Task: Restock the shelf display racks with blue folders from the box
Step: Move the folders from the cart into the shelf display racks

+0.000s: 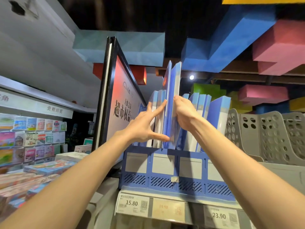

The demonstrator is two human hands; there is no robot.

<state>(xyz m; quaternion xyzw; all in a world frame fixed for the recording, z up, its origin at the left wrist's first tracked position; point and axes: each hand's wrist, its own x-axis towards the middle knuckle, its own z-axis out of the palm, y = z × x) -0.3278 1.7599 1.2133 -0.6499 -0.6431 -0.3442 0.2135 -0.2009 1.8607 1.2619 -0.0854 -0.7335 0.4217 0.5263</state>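
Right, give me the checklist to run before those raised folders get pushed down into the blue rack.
1. Right hand grips the raised folders: ok.
2. Left hand, fingers spread, braces the standing folders to the left of the gap: ok.
3. Raised folders upright, in line with the gap: ok.
4. Raised folders fully seated: not ok, their tops stand well above the neighbours.
5. Free room at the bottom of the gap: cannot tell, hidden by the hands and folders.
6. Blue rack set on the shelf above the price tags: ok.
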